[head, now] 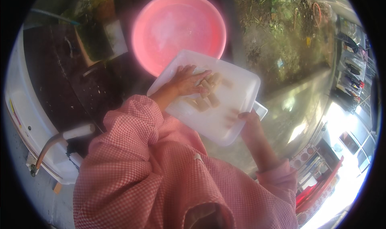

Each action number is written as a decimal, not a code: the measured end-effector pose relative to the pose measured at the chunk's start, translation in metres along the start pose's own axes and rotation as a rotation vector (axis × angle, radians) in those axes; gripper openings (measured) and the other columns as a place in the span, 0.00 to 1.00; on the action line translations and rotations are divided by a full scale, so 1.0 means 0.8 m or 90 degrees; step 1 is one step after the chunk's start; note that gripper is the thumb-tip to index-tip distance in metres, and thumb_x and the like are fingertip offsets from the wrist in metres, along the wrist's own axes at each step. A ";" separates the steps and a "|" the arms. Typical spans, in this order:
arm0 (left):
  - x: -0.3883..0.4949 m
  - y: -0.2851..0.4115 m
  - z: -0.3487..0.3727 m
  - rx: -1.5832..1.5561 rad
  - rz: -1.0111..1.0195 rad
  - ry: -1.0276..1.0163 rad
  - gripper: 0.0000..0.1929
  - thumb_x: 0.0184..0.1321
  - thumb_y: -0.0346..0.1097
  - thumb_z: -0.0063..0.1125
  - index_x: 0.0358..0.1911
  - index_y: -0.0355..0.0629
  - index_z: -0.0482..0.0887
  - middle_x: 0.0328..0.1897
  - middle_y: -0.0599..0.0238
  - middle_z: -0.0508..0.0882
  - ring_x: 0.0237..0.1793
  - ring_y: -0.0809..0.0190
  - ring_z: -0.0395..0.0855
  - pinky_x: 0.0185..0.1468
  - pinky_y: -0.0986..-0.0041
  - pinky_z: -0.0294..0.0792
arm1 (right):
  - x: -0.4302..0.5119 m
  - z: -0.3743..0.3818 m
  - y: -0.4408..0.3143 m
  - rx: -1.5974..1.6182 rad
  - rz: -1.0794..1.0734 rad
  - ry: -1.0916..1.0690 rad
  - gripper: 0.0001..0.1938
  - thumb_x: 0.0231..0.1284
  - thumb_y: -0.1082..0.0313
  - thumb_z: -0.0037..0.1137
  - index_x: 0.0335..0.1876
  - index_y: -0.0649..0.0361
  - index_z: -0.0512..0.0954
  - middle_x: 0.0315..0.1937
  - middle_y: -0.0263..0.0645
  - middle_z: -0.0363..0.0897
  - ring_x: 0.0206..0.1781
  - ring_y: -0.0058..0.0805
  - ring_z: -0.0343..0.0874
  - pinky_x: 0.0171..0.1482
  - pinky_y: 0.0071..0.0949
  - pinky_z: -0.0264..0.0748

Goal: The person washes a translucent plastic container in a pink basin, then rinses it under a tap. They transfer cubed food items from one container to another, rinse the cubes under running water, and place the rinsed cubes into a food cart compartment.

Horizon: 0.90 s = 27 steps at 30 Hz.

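A translucent white plastic tray (220,126) is tilted in front of me. Several pale, blocky pieces (201,103) lie in it, some heaped near its middle. My left hand (187,81) reaches over the tray with spread fingers, its fingertips at the heaped pieces; whether it grips one is not clear. My right hand (251,120) holds the tray's right side, thumb at the rim and fingers showing blurred through the plastic. Beyond the tray stands a large round pink basin (179,27), partly overlapped by the tray's far corner; what it holds is hard to tell.
Under the tray's right side shows the corner of another white container (261,110). A dark surface (69,78) spreads at left, beside a white sink or trough (33,132) and a pipe (48,141). Soil with plants (271,33) lies at upper right, clothes (352,69) at far right.
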<state>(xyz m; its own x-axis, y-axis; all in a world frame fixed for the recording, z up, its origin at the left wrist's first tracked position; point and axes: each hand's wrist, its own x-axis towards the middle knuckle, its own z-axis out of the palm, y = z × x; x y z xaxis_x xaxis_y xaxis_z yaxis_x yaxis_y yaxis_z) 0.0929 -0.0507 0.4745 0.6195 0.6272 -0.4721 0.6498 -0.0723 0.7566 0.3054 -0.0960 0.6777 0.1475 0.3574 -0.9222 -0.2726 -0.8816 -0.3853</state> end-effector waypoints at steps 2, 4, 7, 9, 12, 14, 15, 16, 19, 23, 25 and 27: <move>0.000 -0.002 0.001 0.007 0.001 -0.006 0.40 0.51 0.71 0.51 0.70 0.74 0.59 0.70 0.38 0.59 0.72 0.42 0.50 0.68 0.45 0.41 | 0.001 0.002 -0.002 -0.029 0.006 0.003 0.38 0.41 0.70 0.52 0.66 0.60 0.57 0.48 0.45 0.67 0.45 0.44 0.76 0.45 0.46 0.79; 0.000 -0.003 0.003 0.011 0.006 -0.007 0.40 0.51 0.71 0.51 0.69 0.74 0.59 0.70 0.39 0.59 0.72 0.42 0.50 0.68 0.44 0.41 | 0.000 0.005 -0.006 -0.034 0.007 0.000 0.38 0.42 0.69 0.52 0.66 0.60 0.56 0.48 0.45 0.67 0.45 0.44 0.76 0.45 0.46 0.79; 0.000 -0.006 0.007 0.014 0.016 -0.003 0.40 0.51 0.72 0.51 0.69 0.74 0.59 0.70 0.39 0.60 0.72 0.42 0.50 0.67 0.44 0.42 | 0.002 0.005 -0.007 -0.043 0.006 -0.007 0.38 0.42 0.68 0.53 0.66 0.60 0.56 0.47 0.44 0.66 0.45 0.44 0.75 0.45 0.46 0.78; -0.001 -0.007 0.008 0.014 0.020 -0.004 0.40 0.51 0.72 0.51 0.69 0.74 0.59 0.70 0.40 0.60 0.72 0.43 0.51 0.67 0.44 0.42 | 0.004 0.007 -0.008 -0.050 0.008 -0.008 0.38 0.42 0.68 0.53 0.66 0.59 0.56 0.48 0.44 0.66 0.46 0.43 0.75 0.45 0.45 0.78; -0.003 -0.007 0.008 0.010 0.017 -0.004 0.40 0.51 0.71 0.51 0.69 0.75 0.59 0.70 0.39 0.60 0.71 0.43 0.52 0.67 0.43 0.41 | 0.004 0.012 -0.012 -0.063 0.015 -0.005 0.38 0.42 0.68 0.53 0.67 0.58 0.56 0.48 0.44 0.66 0.46 0.43 0.75 0.45 0.45 0.78; -0.004 -0.009 0.009 0.011 0.024 -0.003 0.40 0.51 0.71 0.52 0.70 0.75 0.59 0.69 0.39 0.60 0.71 0.43 0.53 0.66 0.44 0.42 | 0.004 0.014 -0.015 -0.077 0.020 -0.007 0.38 0.43 0.67 0.53 0.67 0.58 0.56 0.49 0.44 0.66 0.46 0.43 0.75 0.45 0.46 0.78; -0.005 -0.008 0.009 0.012 0.027 -0.003 0.40 0.51 0.70 0.53 0.70 0.75 0.59 0.69 0.39 0.61 0.70 0.43 0.53 0.66 0.44 0.42 | 0.004 0.014 -0.014 -0.078 0.018 -0.005 0.38 0.43 0.67 0.53 0.67 0.58 0.56 0.49 0.44 0.66 0.46 0.43 0.75 0.45 0.45 0.78; -0.006 -0.008 0.008 0.014 0.027 -0.008 0.40 0.50 0.70 0.53 0.70 0.75 0.58 0.69 0.39 0.61 0.70 0.43 0.53 0.66 0.44 0.43 | 0.005 0.014 -0.013 -0.079 0.016 -0.003 0.38 0.43 0.67 0.53 0.67 0.57 0.56 0.49 0.44 0.66 0.46 0.43 0.75 0.45 0.45 0.78; -0.009 -0.008 0.008 0.016 0.028 -0.012 0.41 0.50 0.69 0.54 0.70 0.76 0.58 0.69 0.39 0.61 0.69 0.43 0.54 0.64 0.45 0.44 | 0.006 0.019 -0.015 -0.080 0.015 0.006 0.36 0.46 0.69 0.51 0.68 0.57 0.57 0.46 0.43 0.68 0.44 0.39 0.76 0.41 0.40 0.80; -0.010 -0.015 0.012 0.006 0.039 -0.004 0.40 0.50 0.69 0.55 0.70 0.77 0.58 0.69 0.39 0.61 0.69 0.43 0.54 0.64 0.45 0.45 | 0.008 0.023 -0.018 -0.086 0.020 0.000 0.36 0.47 0.70 0.51 0.68 0.56 0.57 0.45 0.42 0.69 0.43 0.37 0.77 0.40 0.38 0.80; -0.011 -0.016 0.011 -0.003 0.040 -0.006 0.40 0.50 0.69 0.55 0.69 0.78 0.58 0.69 0.39 0.60 0.70 0.42 0.54 0.64 0.45 0.44 | 0.010 0.024 -0.018 -0.085 0.026 -0.002 0.37 0.46 0.70 0.51 0.69 0.55 0.57 0.45 0.42 0.69 0.43 0.38 0.76 0.40 0.38 0.80; -0.012 -0.016 0.010 -0.009 0.039 -0.008 0.40 0.50 0.69 0.55 0.69 0.78 0.57 0.70 0.39 0.60 0.70 0.42 0.54 0.65 0.45 0.44 | 0.012 0.023 -0.017 -0.085 0.030 -0.010 0.37 0.46 0.70 0.52 0.69 0.55 0.57 0.45 0.42 0.69 0.44 0.38 0.76 0.41 0.39 0.80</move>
<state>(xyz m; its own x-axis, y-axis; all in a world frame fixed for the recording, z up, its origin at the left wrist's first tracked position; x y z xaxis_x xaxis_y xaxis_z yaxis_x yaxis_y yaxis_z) 0.0822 -0.0623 0.4657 0.6635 0.6119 -0.4305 0.6042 -0.0990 0.7906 0.2930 -0.0746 0.6732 0.1228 0.3180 -0.9401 -0.1493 -0.9306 -0.3343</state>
